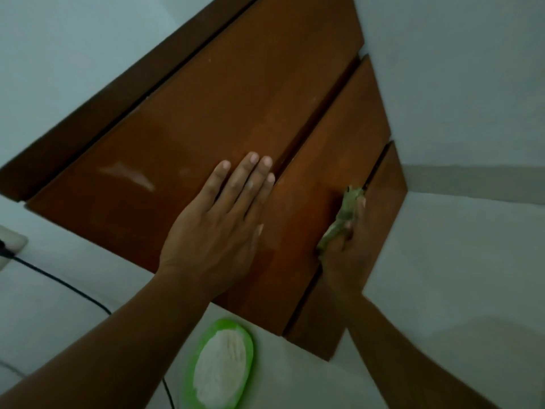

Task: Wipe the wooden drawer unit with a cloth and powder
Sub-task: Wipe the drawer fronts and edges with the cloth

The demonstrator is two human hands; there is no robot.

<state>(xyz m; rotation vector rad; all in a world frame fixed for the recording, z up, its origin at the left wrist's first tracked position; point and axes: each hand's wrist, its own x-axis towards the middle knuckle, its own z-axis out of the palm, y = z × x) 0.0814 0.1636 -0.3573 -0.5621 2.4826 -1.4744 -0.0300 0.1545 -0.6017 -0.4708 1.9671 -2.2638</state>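
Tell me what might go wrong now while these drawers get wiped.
1. The green plate of powder lies close to the drawer unit's edge. An arm moving past might knock it and spill it.
2. The right hand holds the cloth at the gap between two drawers, where fingers or cloth could catch.
3. The left hand presses flat on a drawer front and may leave smears on the wood.

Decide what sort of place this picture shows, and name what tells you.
Probably a room in a home: a wooden drawer unit against a plain pale wall, a wall socket with a black cable, and a green dish of white powder.
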